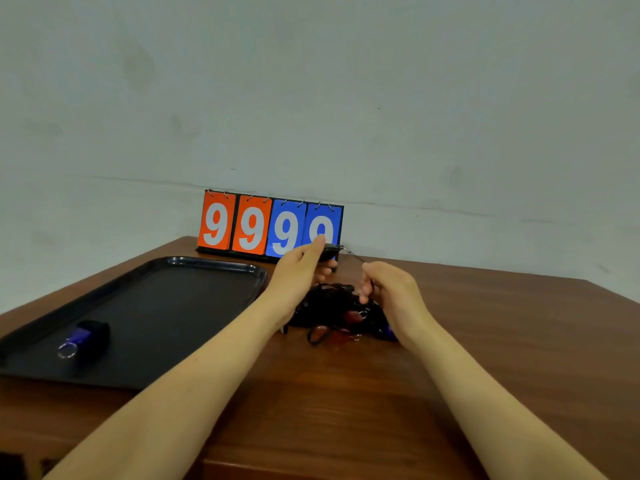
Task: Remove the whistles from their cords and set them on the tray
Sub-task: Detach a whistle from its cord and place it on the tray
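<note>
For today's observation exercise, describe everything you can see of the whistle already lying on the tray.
The whistle has a black body and a blue end carrying a silver split ring. It looks like plastic. It lies flat near the front-left corner of the black tray, with no cord attached and neither hand touching it.

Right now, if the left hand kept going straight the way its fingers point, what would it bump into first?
Probably the scoreboard: the left hand, holding a dark whistle, points at its rightmost blue 9, though the gap between them is unclear.
</note>
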A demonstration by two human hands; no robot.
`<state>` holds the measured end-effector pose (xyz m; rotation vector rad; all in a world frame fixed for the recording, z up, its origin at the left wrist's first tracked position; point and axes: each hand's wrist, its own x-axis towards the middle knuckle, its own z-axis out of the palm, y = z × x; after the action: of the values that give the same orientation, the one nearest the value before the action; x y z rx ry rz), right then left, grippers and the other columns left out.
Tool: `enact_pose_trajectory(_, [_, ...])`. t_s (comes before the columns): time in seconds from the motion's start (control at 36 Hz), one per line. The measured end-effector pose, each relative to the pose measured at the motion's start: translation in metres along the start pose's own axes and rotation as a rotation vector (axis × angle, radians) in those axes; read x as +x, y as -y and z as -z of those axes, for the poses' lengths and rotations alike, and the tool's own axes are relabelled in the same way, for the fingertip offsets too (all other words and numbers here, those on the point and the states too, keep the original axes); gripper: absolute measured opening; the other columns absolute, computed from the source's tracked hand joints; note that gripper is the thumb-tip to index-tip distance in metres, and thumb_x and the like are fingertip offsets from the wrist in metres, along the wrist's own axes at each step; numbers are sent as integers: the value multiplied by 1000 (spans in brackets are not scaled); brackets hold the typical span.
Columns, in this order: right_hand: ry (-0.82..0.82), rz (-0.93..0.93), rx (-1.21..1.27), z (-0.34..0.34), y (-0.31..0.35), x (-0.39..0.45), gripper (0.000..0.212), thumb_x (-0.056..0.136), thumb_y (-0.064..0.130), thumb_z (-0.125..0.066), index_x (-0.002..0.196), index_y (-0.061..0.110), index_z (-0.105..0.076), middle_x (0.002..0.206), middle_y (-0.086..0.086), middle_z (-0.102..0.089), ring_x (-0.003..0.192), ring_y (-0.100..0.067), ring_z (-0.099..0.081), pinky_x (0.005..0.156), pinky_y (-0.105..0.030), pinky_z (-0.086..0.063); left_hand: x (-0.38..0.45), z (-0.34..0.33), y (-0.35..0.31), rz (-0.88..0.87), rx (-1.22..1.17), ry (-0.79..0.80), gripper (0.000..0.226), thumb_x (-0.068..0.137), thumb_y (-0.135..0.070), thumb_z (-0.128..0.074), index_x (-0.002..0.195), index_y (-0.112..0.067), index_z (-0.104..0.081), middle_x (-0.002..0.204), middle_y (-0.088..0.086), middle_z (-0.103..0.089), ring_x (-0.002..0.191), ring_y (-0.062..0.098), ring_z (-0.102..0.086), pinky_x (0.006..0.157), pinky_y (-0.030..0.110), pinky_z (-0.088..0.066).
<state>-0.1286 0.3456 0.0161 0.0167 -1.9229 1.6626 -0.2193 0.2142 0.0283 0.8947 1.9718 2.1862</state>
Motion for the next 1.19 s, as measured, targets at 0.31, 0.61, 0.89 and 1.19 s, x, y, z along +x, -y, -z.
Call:
enact_pose_trajectory(0.31, [-54, -62, -832, 33, -8, 8, 37, 95, 40, -53, 68, 18, -65, 72, -2, -69, 58, -9, -55, 66, -32, -47, 10, 25, -7, 84, -529, -326, 35, 97, -41, -48, 102, -10, -65, 81, 2, -68, 74, 11, -63, 73, 23, -52])
enact_pose_trajectory(0.61, [-136, -41, 927, 44, 42, 6, 23, 95, 19, -47, 79, 10, -62, 62, 2, -50, 56, -13, -51, 72, -27, -43, 14, 27, 4, 154, -528, -390, 34, 97, -42, -48, 105, -12, -63, 91, 4, -70, 82, 11, -66, 69, 21, -50])
enact_pose_trajectory(0.89, [-268, 88, 57, 39, 30, 5, 21, 100, 17, -47, 98, 10, -67, 58, 0, -36, 42, -7, -25, 38, -17, -20, 13, 29, 1, 284, -782, -299, 17, 96, -9, -55, 111, -1, -60, 108, 14, -64, 100, 20, -65, 78, 28, -55])
enact_pose_trajectory(1.19, [-2, 151, -421, 16, 24, -8, 29, 97, 15, -50, 76, 15, -69, 54, 18, -56, 52, 5, -48, 53, -8, -37, 4, 13, -1, 193, -183, -97, 44, 99, -31, -40, 66, -10, -62, 49, 2, -45, 47, 13, -37, 49, 22, -33])
